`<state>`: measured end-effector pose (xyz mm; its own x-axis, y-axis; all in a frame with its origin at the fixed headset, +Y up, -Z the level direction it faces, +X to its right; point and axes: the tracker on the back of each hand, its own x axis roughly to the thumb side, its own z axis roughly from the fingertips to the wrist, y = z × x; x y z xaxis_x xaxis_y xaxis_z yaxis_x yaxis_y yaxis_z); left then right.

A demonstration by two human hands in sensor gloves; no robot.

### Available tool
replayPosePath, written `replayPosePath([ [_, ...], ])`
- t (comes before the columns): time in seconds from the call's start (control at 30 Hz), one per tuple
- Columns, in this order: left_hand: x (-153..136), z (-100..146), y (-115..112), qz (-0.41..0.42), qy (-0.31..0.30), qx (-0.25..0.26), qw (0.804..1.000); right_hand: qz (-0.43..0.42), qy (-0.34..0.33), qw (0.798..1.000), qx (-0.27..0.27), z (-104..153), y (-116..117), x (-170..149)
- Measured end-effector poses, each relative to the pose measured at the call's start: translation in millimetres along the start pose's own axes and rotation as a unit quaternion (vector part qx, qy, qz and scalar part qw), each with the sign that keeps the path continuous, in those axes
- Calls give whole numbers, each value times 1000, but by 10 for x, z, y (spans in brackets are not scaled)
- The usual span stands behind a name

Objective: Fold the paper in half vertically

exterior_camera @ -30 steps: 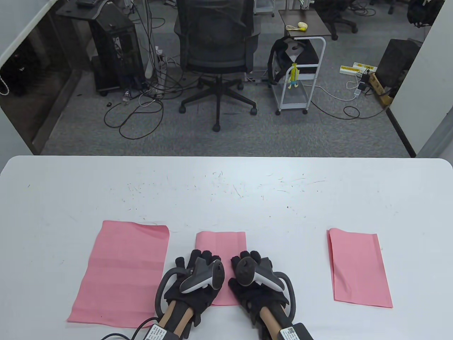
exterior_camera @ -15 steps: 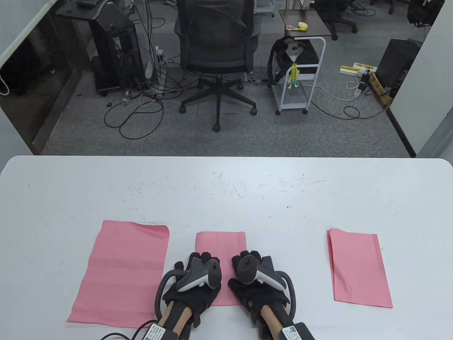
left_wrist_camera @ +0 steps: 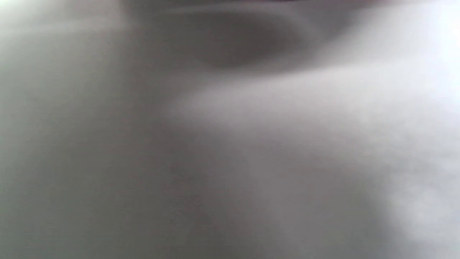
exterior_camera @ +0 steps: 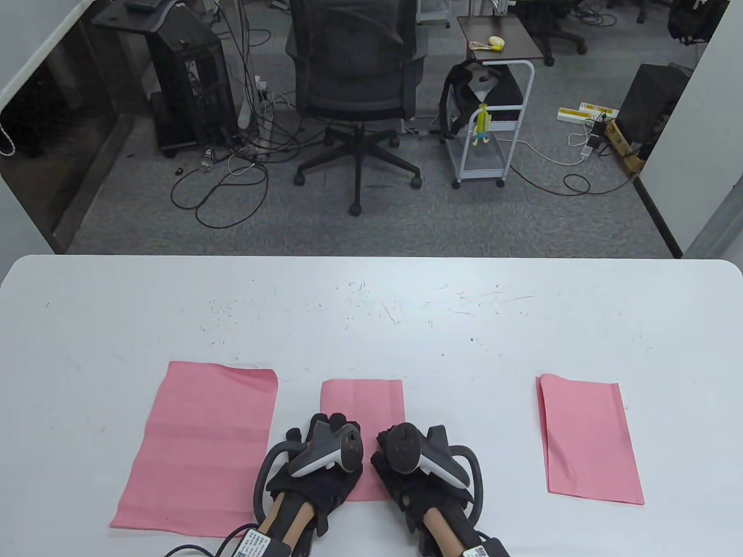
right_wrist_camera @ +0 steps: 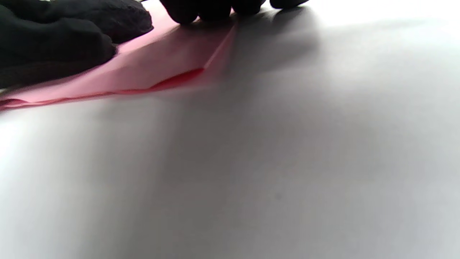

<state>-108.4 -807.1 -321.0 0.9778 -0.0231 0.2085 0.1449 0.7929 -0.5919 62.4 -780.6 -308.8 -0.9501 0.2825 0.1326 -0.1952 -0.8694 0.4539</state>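
While three pink papers lie here, both hands (exterior_camera: 371,464) press flat — palms down — on the middle paper (exterior_camera: 363,400); gripping nothing.

Wrist tags (exterior_camera: 255,544) probably printed, unreadable.

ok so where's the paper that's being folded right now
In the table view the folded pink paper lies near the front edge, centre, under both hands, between the wide sheet and the sheet on the right.

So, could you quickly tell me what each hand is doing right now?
Left hand: pressing flat on the folded pink paper.
Right hand: pressing the same paper.
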Motion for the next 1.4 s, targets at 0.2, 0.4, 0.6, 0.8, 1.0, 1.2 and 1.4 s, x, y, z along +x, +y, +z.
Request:
replayPosePath([
  [0.2,0,-1,3,-1,0,0,1000,-22,13,1000,13,-59,20,-35],
  [0.4,1,-2,3,-2,0,1,1000,16,61,997,46,-249,28,-54],
  [0.6,2,-4,3,-2,-2,2,1000,-5,82,995,55,-476,-56,-65],
  [0.8,6,-5,3,-3,-3,3,1000,-20,106,992,58,-708,-189,-79],
  [1.0,11,-6,3,-4,-3,3,1000,15,119,991,57,-759,-220,-36],
  [1.2,12,-6,0,-3,-4,3,1000,-19,109,991,76,-765,-227,-77],
  [1.4,12,-7,-3,-3,-4,6,1000,-36,52,997,53,-547,-337,-99],
])
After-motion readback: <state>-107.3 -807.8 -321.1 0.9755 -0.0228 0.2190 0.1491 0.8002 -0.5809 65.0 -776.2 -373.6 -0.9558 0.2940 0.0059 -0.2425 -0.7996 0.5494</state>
